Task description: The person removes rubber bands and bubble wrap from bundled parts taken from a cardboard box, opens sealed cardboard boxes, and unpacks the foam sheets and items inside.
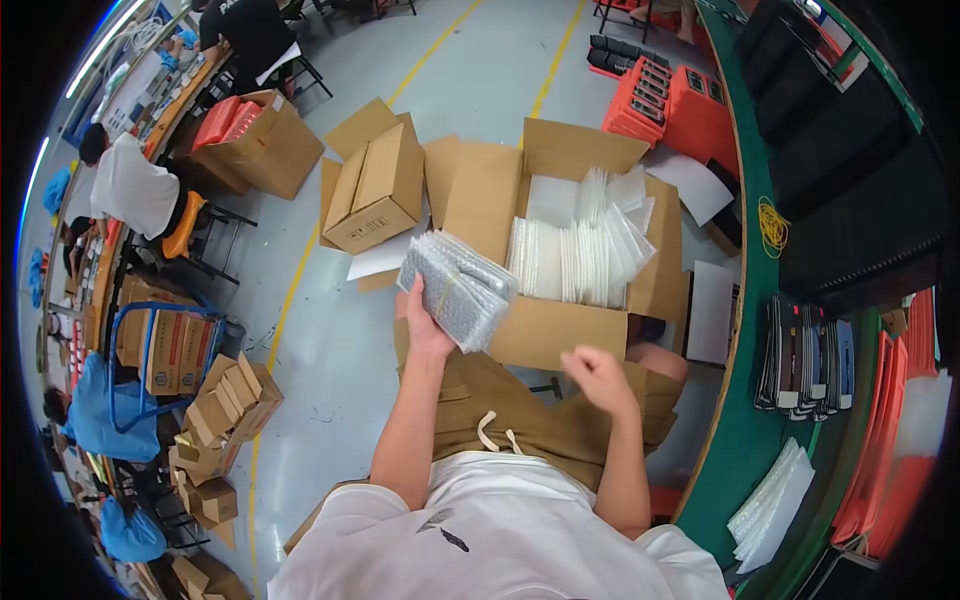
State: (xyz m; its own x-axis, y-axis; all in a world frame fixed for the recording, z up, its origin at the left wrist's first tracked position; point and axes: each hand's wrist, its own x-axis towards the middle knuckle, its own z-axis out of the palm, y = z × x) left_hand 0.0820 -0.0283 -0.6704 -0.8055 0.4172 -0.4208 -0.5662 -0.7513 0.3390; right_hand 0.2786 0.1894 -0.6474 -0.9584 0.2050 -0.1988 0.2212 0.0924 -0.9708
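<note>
My left hand is closed around a bundle of clear bubble-wrap bags, its thumb lying on top. A thin yellowish band seems to run across the bundle. My right hand is curled into a loose fist over the front flap of an open cardboard box. Its palm is hidden, so I cannot see whether anything is inside. In that box several bubble-wrap bags stand packed on edge, the ones at the right leaning and fanned out.
Another cardboard box stands just beyond the bundle. To the right runs a green bench with stacked dark panels and white bags. Red cases lie at the back right. People sit along a workbench at left, near a blue cart.
</note>
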